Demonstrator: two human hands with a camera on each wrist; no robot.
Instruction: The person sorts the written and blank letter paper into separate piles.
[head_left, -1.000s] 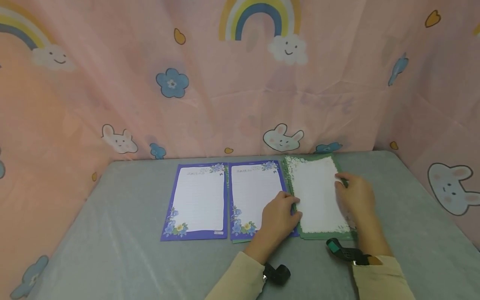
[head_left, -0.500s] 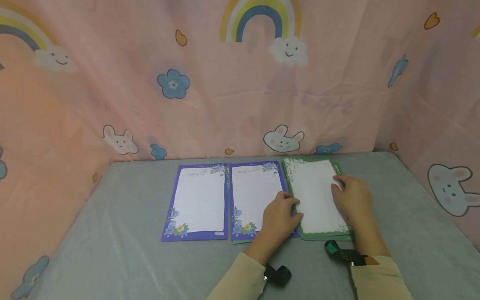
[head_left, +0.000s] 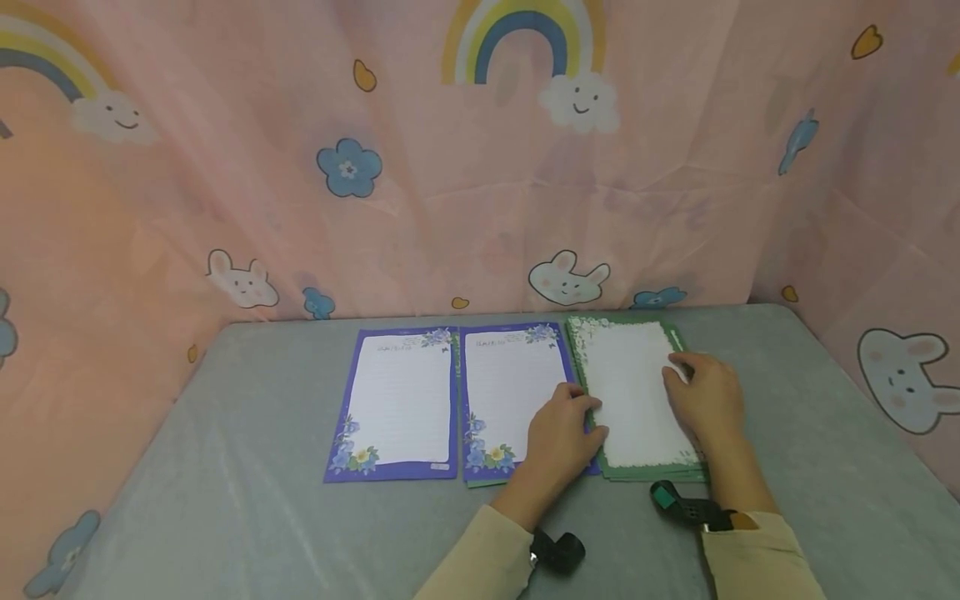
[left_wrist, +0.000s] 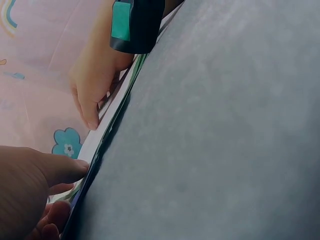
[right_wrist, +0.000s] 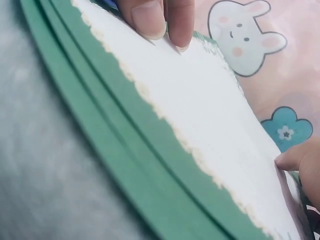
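Observation:
A white sheet of paper with a leafy green border [head_left: 632, 400] lies on top of a stack of green-edged sheets. My right hand [head_left: 707, 396] holds the stack's right edge; in the right wrist view the thumb [right_wrist: 284, 161] lies over an edge that looks slightly raised. At the left edge, my left hand [head_left: 561, 435] presses with thumb and fingertips, seen from above in the right wrist view [right_wrist: 155, 22]. Its wrist lies over the lower corner of a purple-bordered lined sheet [head_left: 506, 392]. How far the right fingers reach under the paper is hidden.
Another purple-bordered lined sheet [head_left: 401, 400] with flower corners lies farther left, and green paper shows under the purple sheets. A grey cloth covers the table [head_left: 255, 433]. A pink patterned curtain [head_left: 465, 200] hangs behind and at both sides.
My right hand has shifted slightly left and down along the stack's right edge, and the top sheet now lines up more closely with those beneath. My left hand has stayed nearly still.

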